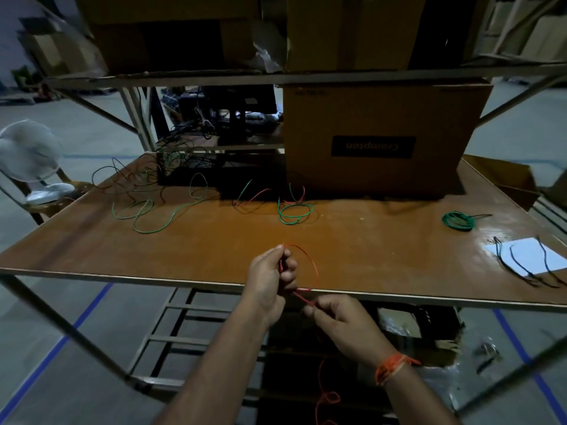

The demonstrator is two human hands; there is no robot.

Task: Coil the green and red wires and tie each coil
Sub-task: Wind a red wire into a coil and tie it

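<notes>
Table (368, 246) edge: left hand (270, 277), right hand (340, 320) pinch red wire (311, 265) looped between.

Wires, coil, ties and boxes counted

One tied green coil (458, 220), one paper sheet (525, 255), one fan (30, 154), two hands; loose wires tangle uncountably.

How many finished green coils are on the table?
1. The green coil lies on the table's right side, beyond the white paper. The other green wires are loose; boxes may hide more.
</notes>
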